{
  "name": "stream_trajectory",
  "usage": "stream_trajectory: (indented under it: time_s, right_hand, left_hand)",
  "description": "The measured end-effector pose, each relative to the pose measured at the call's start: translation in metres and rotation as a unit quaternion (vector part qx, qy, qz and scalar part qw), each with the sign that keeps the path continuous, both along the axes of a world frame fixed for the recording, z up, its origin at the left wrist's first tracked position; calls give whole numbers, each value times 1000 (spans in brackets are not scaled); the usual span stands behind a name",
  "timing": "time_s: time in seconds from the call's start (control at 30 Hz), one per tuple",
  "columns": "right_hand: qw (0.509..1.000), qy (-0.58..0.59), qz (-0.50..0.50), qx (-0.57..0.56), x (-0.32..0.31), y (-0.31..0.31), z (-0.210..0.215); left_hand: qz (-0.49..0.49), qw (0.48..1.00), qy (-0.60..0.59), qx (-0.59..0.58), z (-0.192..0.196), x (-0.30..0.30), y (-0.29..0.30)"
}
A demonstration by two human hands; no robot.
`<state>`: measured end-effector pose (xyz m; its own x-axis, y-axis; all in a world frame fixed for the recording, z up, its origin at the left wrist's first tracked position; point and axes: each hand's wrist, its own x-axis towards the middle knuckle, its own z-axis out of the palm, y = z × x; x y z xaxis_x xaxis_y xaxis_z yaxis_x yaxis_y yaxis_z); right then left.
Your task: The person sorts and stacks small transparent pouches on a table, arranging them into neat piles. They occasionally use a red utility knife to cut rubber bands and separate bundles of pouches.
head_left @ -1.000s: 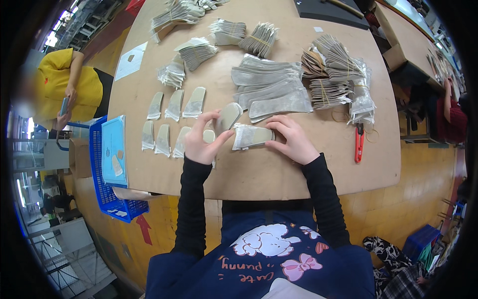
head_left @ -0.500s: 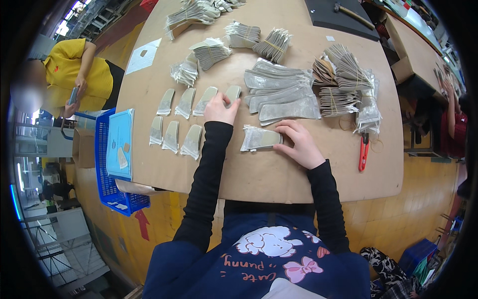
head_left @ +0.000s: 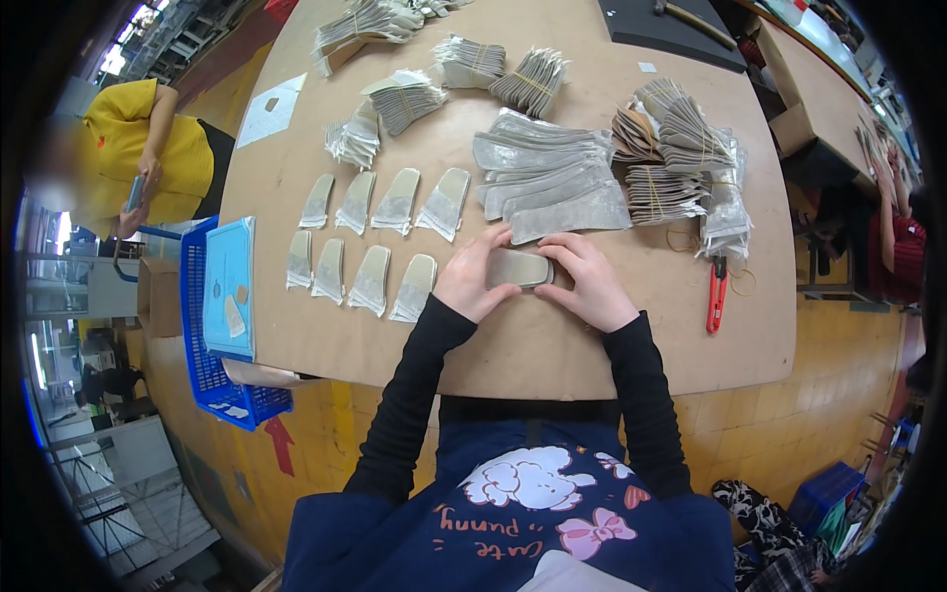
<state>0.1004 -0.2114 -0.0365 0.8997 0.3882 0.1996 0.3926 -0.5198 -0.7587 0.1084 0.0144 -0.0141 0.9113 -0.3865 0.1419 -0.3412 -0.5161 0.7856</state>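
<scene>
Between my two hands lies a small stack of tapered grey-green pieces (head_left: 519, 268) on the table. My left hand (head_left: 475, 278) is closed around its left end, thumb on the near side and fingers on the far side, hiding that end. At the right end, my right hand (head_left: 586, 284) grips the stack between thumb and fingers. Left of my hands, several similar pieces with whitish, ragged wide ends lie in two rows; the rightmost of the near row (head_left: 414, 286) is closest to my left sleeve. Beyond my hands are overlapping long grey strips (head_left: 562, 173).
Banded bundles (head_left: 404, 101) stand at the far side, more bundles (head_left: 686, 128) at the right. A red cutter (head_left: 716, 296) lies near rubber bands. A hammer (head_left: 695, 22) rests on a black board. Left are a blue basket (head_left: 247, 400) and a person in yellow (head_left: 158, 148).
My left hand has left the far row's rightmost piece and come right and nearer, onto the stack's left end. The near row's rightmost piece now shows where my left sleeve was.
</scene>
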Motion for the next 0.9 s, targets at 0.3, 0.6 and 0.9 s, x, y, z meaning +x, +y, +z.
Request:
stream_trajectory:
  time_s: [0.3, 0.6, 0.9]
  right_hand:
    - [1000, -4, 0, 5, -1, -1, 3]
    - [1000, 7, -2, 10, -1, -1, 0]
    - [1000, 18, -5, 16, -1, 0, -2]
  left_hand:
    - [135, 974, -176, 36, 26, 0, 31]
    - [-43, 996, -57, 56, 7, -5, 3]
    - [-6, 997, -69, 43, 7, -7, 7]
